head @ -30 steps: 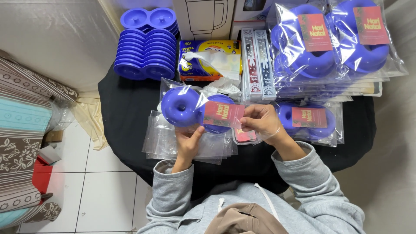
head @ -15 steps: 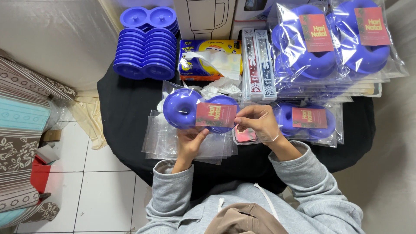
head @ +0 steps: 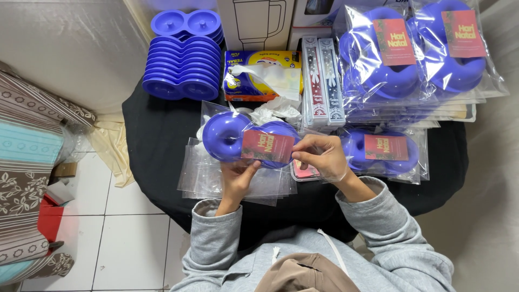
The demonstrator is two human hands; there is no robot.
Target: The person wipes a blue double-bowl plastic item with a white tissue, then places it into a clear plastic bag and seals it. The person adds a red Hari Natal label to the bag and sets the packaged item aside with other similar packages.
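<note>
Two bare hands meet over a black table [head: 157,130], closest to the person's grey sleeves. Taking the blue double-ring tray [head: 243,138] as the landmark: the left hand [head: 238,176] grips it from below, fingers curled up around its near edge, while the right hand [head: 321,158] pinches the right end of the red card [head: 267,146] that lies across the tray's front, thumb and fingertips closed on it. Under the tray, spread on the table, lies a loose stack of clear plastic bags [head: 205,178]. Just right of the tray, beyond the right hand, rests a bagged blue tray with a red card [head: 384,151]. Behind the tray sits a yellow and blue tissue pack [head: 259,73] with white tissue pulled out, and right of that a pair of long patterned boxes [head: 321,81]. Farther back to the left stands a stack of bare blue trays [head: 184,57]. Far right of the landmark, a pile of bagged blue trays [head: 421,59] leans against the back, and a white box with a jug drawing [head: 254,24] stands behind the tissue pack.
</note>
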